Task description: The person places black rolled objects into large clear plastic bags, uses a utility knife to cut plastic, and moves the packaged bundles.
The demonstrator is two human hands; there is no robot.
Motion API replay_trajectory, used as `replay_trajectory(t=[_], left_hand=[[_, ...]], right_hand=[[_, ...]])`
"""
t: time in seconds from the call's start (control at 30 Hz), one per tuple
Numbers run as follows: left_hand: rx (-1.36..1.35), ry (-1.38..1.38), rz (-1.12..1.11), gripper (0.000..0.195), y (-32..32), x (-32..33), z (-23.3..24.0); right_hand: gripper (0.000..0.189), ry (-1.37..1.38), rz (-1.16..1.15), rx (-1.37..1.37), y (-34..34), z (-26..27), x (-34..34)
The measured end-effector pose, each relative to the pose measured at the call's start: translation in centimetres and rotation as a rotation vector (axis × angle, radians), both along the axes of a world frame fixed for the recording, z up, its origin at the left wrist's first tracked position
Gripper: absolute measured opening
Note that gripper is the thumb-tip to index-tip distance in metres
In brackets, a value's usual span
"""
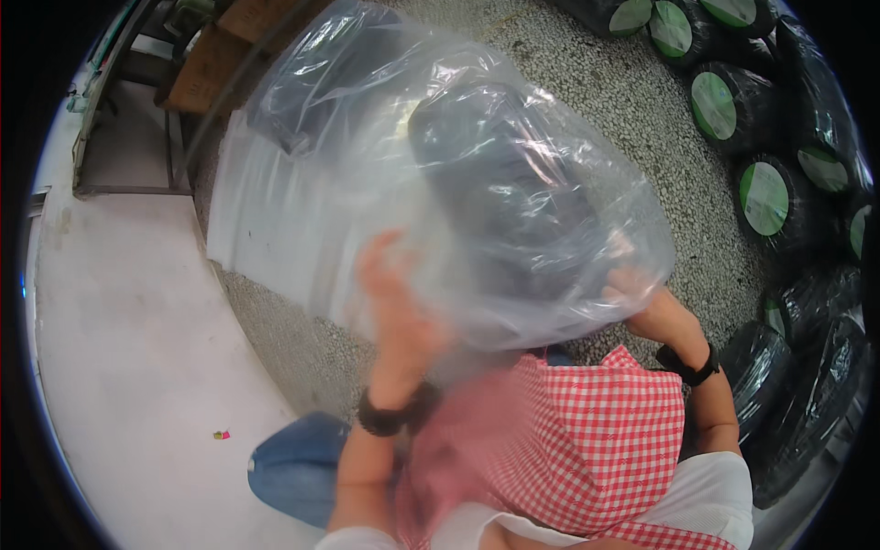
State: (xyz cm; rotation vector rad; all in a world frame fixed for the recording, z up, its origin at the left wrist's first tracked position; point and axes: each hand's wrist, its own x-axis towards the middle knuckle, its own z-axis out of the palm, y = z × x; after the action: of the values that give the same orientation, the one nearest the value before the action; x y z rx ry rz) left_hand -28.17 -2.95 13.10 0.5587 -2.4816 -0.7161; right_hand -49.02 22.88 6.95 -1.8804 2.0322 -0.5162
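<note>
A large clear plastic bag (612, 172) spreads before me, low over the floor. Inside or under it is a dark, rounded bundle (509, 185), blurred by the film. A second dark bundle (330, 75) shows through the plastic farther off. My right hand (639, 295) grips the bag's near right edge, its fingers partly seen through the film. In front of the bag's near left part, my left hand (402, 295) is smeared by motion, fingers apart with nothing visible in them; whether it touches the plastic I cannot tell. White translucent sheeting (268, 206) lies at the left.
Several rolls in black film (729, 110) with round green labels are piled along the right. A white surface (137, 295) with a small colourful scrap (221, 435) fills the left. Cardboard boxes (206, 69) and a metal frame (134, 191) stand far left. The floor (619, 96) is speckled terrazzo.
</note>
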Motion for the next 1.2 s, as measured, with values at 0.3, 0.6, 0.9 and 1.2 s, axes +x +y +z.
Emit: replay_trajectory(t=[0.3, 0.6, 0.9, 1.2], left_hand=[[-0.380, 0.092, -0.807, 0.034, 6.1, -6.3, -5.4], [-0.513, -0.204, -0.524, 0.023, 1.2, -8.9, -6.3], [-0.508, -0.190, 0.026, 0.053, 4.8, -11.0, -7.9], [0.205, -0.171, -0.242, 0.060, -5.0, -8.8, -14.0]], right_hand=[[0.014, 0.264, 0.076, 0.020, 3.4, 3.8, 2.1], [0.018, 0.207, -0.234, 0.390, 14.0, 5.4, -4.5], [0.058, 0.323, -0.145, -0.144, -6.4, 1.4, -2.7], [0.080, 0.290, -0.086, 0.109, -4.0, 3.0, -0.8]])
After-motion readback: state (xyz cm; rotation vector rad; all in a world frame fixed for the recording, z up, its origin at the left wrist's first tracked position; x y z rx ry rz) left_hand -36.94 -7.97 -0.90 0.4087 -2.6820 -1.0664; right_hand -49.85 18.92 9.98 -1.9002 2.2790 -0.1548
